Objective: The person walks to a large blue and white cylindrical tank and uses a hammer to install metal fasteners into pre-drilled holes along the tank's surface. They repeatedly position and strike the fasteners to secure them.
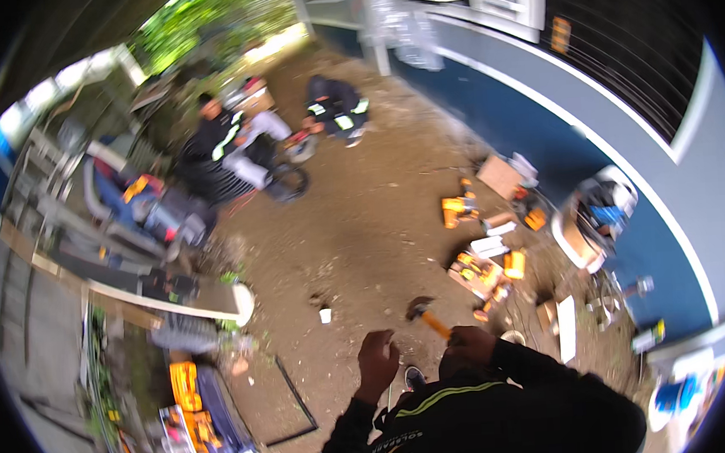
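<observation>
My right hand (471, 347) is closed round the handle of a hammer (437, 325). Its orange handle slants up and left, ending in a dark head in front of me, above the dirt. My left hand (377, 365) is raised left of the hammer, its fingers curled together. A thin pale line runs below that hand, but I cannot make out what it holds. Both arms wear dark sleeves, and the tip of a shoe (415, 378) shows between them.
Orange power tools (459, 209) and an open box of tools (477, 274) lie right, near a blue wall (532, 145). A white cup (326, 316) and a black angled frame (312, 420) are on the ground. Two people (339, 110) crouch or sit further off. Orange cases (186, 387) lie left.
</observation>
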Demonstrator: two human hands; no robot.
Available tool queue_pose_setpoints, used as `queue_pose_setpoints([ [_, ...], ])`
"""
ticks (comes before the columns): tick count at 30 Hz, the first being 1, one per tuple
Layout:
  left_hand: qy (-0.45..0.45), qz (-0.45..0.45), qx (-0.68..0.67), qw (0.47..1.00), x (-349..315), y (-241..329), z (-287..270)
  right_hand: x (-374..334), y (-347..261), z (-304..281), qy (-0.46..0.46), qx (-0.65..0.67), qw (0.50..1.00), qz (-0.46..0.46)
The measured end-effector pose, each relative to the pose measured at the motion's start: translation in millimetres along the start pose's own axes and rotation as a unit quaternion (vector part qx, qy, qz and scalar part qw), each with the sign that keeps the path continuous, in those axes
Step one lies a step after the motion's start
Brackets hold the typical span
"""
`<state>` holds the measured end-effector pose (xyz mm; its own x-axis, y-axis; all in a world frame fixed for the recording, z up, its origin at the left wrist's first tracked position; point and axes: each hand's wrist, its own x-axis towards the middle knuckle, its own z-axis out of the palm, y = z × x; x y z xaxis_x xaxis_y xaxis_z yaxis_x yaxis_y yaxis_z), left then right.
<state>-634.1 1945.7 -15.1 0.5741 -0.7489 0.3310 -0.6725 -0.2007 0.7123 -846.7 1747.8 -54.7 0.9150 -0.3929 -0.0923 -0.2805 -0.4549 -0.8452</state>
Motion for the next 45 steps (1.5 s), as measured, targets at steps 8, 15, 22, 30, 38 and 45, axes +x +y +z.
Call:
queue_pose_setpoints([
  [8, -0.104, 0.045, -0.041, 0.993, 237, -122, 6, 161, 88, -43, 0.039, 0.176, 0.924, 0.338],
  [15, -0.198, 0.022, -0.024, 0.980, 424, -194, 51, 303, 251, -68, -0.043, -0.009, 0.963, 0.265],
  [22, -0.255, 0.033, -0.009, 0.966, 582, -235, 65, 489, 216, -165, 0.150, 0.020, 0.939, 0.310],
  [30, -0.311, 0.024, -0.049, 0.949, 786, -273, 133, 607, 259, -258, 0.174, -0.082, 0.907, 0.374],
  [38, -0.392, 0.121, -0.072, 0.909, 1060, -268, 260, 597, 394, -247, -0.062, -0.142, 0.794, 0.588],
  [45, -0.344, 0.236, -0.137, 0.898, 1259, -194, 351, 660, 398, -257, 0.150, 0.161, 0.675, 0.705],
])
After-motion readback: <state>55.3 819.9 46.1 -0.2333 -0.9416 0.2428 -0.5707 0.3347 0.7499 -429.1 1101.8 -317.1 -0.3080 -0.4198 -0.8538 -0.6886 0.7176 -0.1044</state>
